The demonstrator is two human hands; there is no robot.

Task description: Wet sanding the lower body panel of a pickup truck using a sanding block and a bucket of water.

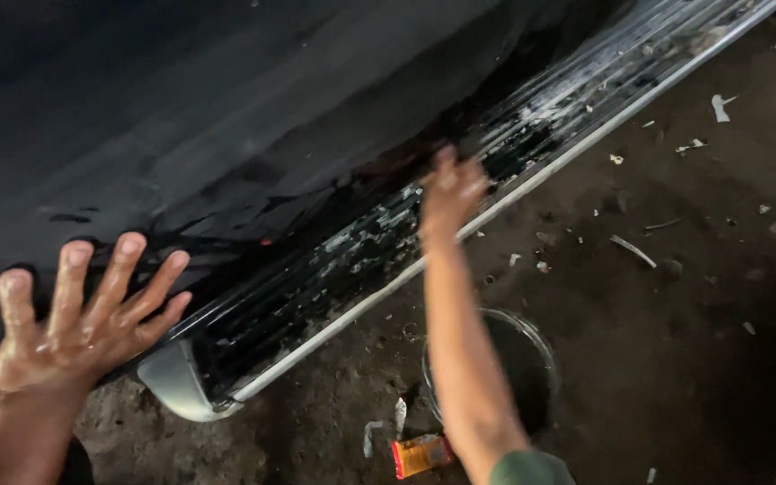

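Left hand (pixel 74 319) splayed flat on the wet black car body (pixel 181 117); right hand (pixel 449 193), grip indiscernible, on the side step (pixel 388 242), whose grimy stretch beyond appears unwashed.

glossy, wet black painted metal is seen on the car body (pixel 226 117) in the upper left; the running board (pixel 388 242) crossing the middle is ribbed, shiny and edged in bright metal, its end cap smooth grey plastic; the ground (pixel 675 341) at the right is rough, matt dirt
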